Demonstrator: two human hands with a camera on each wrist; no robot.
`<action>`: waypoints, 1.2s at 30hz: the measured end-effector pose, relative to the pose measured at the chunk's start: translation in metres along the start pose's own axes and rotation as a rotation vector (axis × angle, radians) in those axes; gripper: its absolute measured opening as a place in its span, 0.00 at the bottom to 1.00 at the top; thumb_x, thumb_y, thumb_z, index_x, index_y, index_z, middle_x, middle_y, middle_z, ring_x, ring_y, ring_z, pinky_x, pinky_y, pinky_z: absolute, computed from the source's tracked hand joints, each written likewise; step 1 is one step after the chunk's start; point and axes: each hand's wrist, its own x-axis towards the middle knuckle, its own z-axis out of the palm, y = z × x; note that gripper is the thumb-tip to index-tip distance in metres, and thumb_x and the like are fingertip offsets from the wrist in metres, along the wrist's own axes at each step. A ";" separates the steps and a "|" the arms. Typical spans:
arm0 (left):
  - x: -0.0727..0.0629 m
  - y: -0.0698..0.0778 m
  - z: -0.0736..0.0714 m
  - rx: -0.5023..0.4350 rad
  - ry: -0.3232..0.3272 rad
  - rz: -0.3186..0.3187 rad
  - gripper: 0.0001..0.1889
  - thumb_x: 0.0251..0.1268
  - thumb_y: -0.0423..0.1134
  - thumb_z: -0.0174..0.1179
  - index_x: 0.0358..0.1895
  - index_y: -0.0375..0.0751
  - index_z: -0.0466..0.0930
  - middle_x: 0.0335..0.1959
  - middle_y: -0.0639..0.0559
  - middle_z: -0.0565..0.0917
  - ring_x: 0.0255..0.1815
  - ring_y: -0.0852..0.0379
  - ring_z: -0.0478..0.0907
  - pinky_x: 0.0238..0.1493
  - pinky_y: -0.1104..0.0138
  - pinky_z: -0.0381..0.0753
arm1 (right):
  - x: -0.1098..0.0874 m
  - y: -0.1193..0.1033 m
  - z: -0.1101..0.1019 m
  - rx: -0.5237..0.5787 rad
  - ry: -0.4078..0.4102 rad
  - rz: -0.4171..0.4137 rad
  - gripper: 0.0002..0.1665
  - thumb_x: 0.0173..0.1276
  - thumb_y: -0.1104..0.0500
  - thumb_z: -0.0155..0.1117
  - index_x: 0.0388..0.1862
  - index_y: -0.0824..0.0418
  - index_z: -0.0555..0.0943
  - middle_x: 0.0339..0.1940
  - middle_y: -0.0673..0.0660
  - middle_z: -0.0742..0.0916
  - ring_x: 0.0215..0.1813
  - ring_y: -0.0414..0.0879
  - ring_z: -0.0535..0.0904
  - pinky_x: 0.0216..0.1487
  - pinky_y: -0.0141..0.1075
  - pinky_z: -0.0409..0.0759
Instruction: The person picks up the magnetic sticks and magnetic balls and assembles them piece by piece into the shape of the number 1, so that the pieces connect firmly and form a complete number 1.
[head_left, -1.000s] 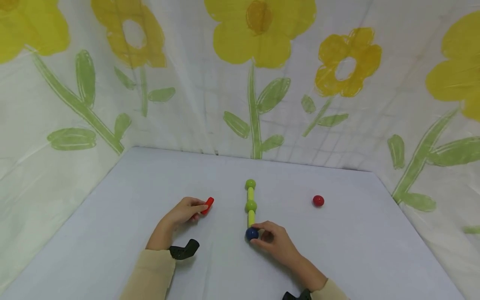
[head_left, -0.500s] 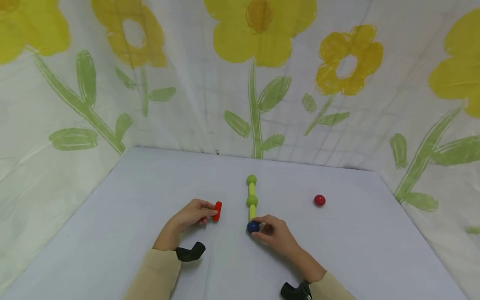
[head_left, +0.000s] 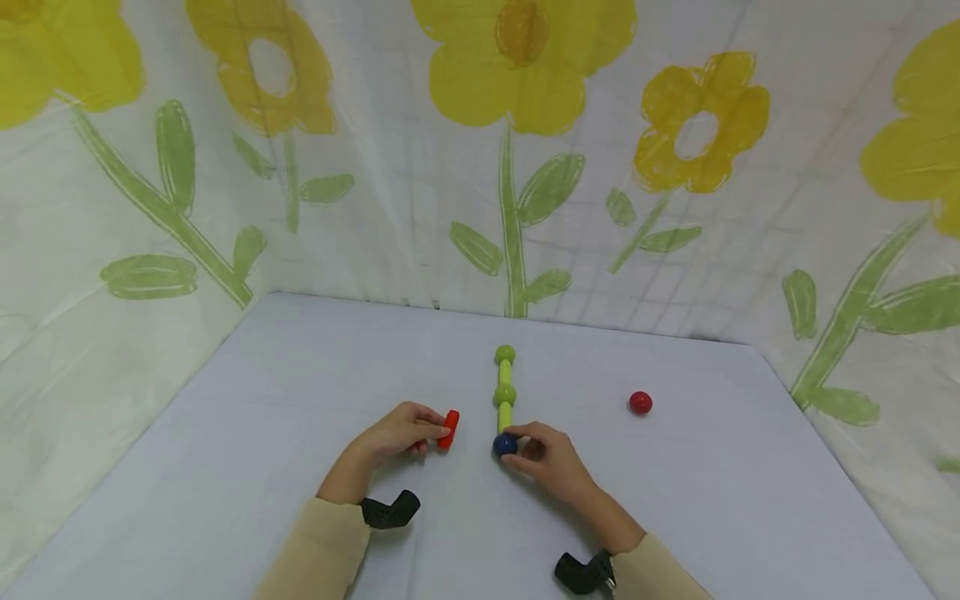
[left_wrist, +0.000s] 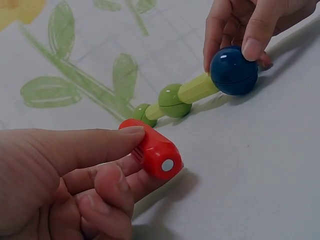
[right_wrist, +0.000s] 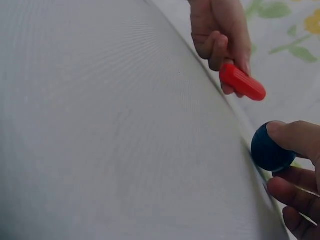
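Note:
Between thumb and fingers my left hand (head_left: 405, 433) pinches a red magnetic rod (head_left: 449, 431); a round silver spot shows on its end in the left wrist view. My right hand (head_left: 555, 462) holds a blue ball (head_left: 506, 446) by thumb and fingertips. That ball sits at the near end of a straight chain on the table. From it, a yellow-green rod (left_wrist: 198, 90) runs to a green ball (head_left: 506, 394), then another yellow-green rod (head_left: 506, 372) leads to a far green ball (head_left: 506, 355). The red rod is left of the blue ball, with a gap between them.
A loose red ball (head_left: 641, 403) lies on the white table (head_left: 720, 483), right of the chain. Behind the table hangs a white curtain (head_left: 375, 242) printed with yellow flowers. Each wrist wears a black device (head_left: 392, 509).
My left hand has carried the red rod to the right, closer to the blue ball. My right hand, still on the blue ball, has shifted slightly away from me along with the chain.

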 end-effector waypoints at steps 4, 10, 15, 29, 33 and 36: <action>0.000 0.000 0.005 0.024 -0.039 0.030 0.15 0.65 0.34 0.61 0.48 0.24 0.79 0.24 0.53 0.79 0.17 0.64 0.69 0.22 0.73 0.70 | 0.002 0.000 0.000 0.011 -0.003 0.015 0.20 0.60 0.62 0.73 0.50 0.67 0.83 0.41 0.56 0.85 0.33 0.39 0.76 0.35 0.31 0.77; 0.001 0.001 0.013 0.031 -0.071 -0.003 0.14 0.65 0.35 0.62 0.48 0.27 0.80 0.24 0.54 0.78 0.17 0.63 0.68 0.22 0.73 0.69 | 0.004 -0.001 0.000 0.040 -0.017 0.069 0.19 0.63 0.61 0.71 0.52 0.66 0.82 0.44 0.57 0.85 0.36 0.41 0.76 0.37 0.31 0.77; -0.001 0.004 0.019 0.038 -0.104 -0.030 0.13 0.66 0.36 0.61 0.48 0.29 0.81 0.22 0.54 0.78 0.16 0.64 0.68 0.21 0.74 0.68 | 0.003 -0.006 0.001 0.050 -0.019 0.104 0.19 0.64 0.64 0.69 0.54 0.67 0.81 0.46 0.60 0.85 0.37 0.43 0.77 0.38 0.31 0.77; 0.000 0.007 0.033 0.060 -0.142 -0.015 0.11 0.66 0.36 0.60 0.45 0.30 0.83 0.19 0.55 0.75 0.15 0.65 0.67 0.19 0.74 0.67 | 0.001 -0.046 -0.010 0.082 -0.025 0.132 0.17 0.65 0.69 0.65 0.53 0.72 0.80 0.41 0.64 0.84 0.35 0.45 0.77 0.37 0.30 0.77; 0.000 0.007 0.035 0.058 -0.135 -0.017 0.11 0.66 0.36 0.60 0.44 0.31 0.83 0.18 0.55 0.75 0.14 0.64 0.67 0.19 0.74 0.67 | 0.000 -0.043 -0.010 0.090 -0.026 0.136 0.18 0.65 0.69 0.65 0.54 0.72 0.79 0.40 0.63 0.84 0.35 0.45 0.76 0.37 0.30 0.76; 0.000 0.007 0.036 0.060 -0.137 -0.017 0.11 0.66 0.36 0.60 0.44 0.31 0.83 0.18 0.55 0.75 0.14 0.64 0.66 0.19 0.74 0.66 | 0.000 -0.042 -0.010 0.099 -0.029 0.140 0.18 0.65 0.69 0.65 0.54 0.72 0.79 0.40 0.63 0.84 0.35 0.45 0.76 0.36 0.29 0.75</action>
